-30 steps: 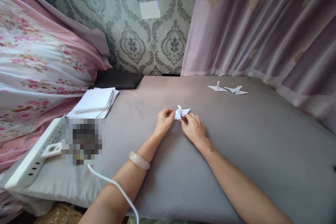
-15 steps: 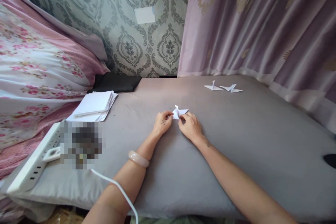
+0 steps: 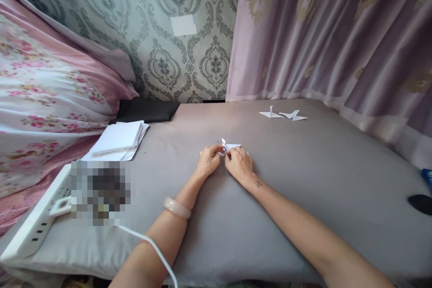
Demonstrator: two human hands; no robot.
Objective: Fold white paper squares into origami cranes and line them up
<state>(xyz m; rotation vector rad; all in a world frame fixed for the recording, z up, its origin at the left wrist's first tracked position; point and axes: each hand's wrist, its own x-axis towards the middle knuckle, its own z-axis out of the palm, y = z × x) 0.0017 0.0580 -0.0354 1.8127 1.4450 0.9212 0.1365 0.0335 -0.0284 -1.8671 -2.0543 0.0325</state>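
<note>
A small folded white paper crane (image 3: 232,146) is at the middle of the grey-covered surface, with a pointed piece standing up at its left end. My left hand (image 3: 208,160) pinches its left side between thumb and fingers. From the right, my right hand (image 3: 239,162) grips the near side of the crane with its fingers curled, hiding much of the folded body. Two more paper cranes, one (image 3: 271,114) on the left and another (image 3: 294,116) beside it, rest farther back on the right.
Left of my arms lie a stack of white paper (image 3: 116,139), a black folder-like item (image 3: 145,110) and a white power strip (image 3: 37,218). A white cable (image 3: 148,239) crosses over my left forearm. A dark object (image 3: 420,204) sits at the right edge.
My right hand has moved slightly left, closer to my left hand, and covers more of the crane. The whole view has shifted a little.
</note>
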